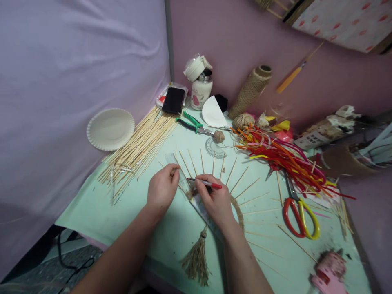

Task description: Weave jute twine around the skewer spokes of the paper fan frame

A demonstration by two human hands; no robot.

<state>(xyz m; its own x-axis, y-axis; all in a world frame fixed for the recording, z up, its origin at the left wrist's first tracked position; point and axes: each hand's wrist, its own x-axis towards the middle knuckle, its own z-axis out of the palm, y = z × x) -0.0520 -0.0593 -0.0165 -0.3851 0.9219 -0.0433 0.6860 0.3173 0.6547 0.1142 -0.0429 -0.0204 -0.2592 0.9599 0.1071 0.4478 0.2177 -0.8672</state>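
Clear, straight plastic ruler [184, 181] pinched in L hand [162, 188] grip; slim red-ended pen [215, 185] clasped in R hand [216, 202], approx. crosswise to ruler's long axis, tip at ruler.

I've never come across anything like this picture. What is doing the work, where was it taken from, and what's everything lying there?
There is no machine here: these are a person's two bare hands, seen from a camera worn on the head, looking forward and down. The left hand has its fingers at the edge of a clear ruler; the right hand holds a red pen. Beyond and beside them, thin sticks fan out around a ring, partly hidden. A tassel lies nearer the camera. Also on the pale green surface are a bundle of sticks, pliers, a protractor, colourful strands and scissors.
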